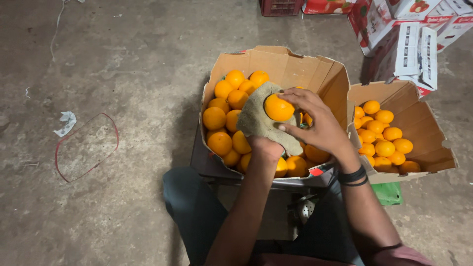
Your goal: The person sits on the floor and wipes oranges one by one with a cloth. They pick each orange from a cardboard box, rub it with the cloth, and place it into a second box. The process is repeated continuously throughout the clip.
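Grey concrete floor (123,74) spreads around; red-and-white cartons (409,44) are stacked top right. Nearest, an open cardboard box (295,66) is full of oranges; a second box (423,123) to its right holds more. Above the near box, the left hand (266,145) grips a tan cloth (256,118), cradling one orange (278,107); the right hand (320,125) closes its fingers on that fruit.

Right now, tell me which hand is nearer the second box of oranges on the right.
Right. The right hand grips an orange beside that box; the left hand, under the cloth, sits farther away.
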